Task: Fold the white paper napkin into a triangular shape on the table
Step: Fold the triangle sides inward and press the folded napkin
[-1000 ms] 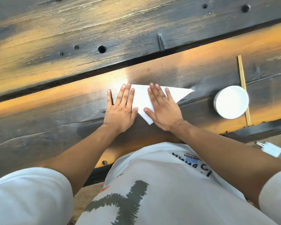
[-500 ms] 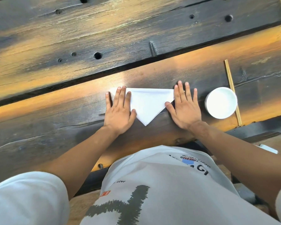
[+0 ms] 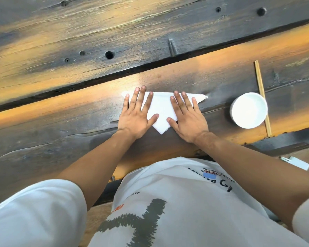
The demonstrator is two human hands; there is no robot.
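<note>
Napkin (image 3: 161, 111), triangular, on bench (image 3: 61, 125): my left hand (image 3: 136, 115) and right hand (image 3: 187, 120) are pressing it, fingers (image 3: 141, 97) spread flat, gripping nothing.

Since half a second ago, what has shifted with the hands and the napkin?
The right hand slid inward from the napkin's right corner and now lies flat over its right half, leaving the right tip exposed. The left hand stayed flat on the left part. The napkin remains a triangle pointing toward the person; the white bowl and chopstick look unmoved.
</note>
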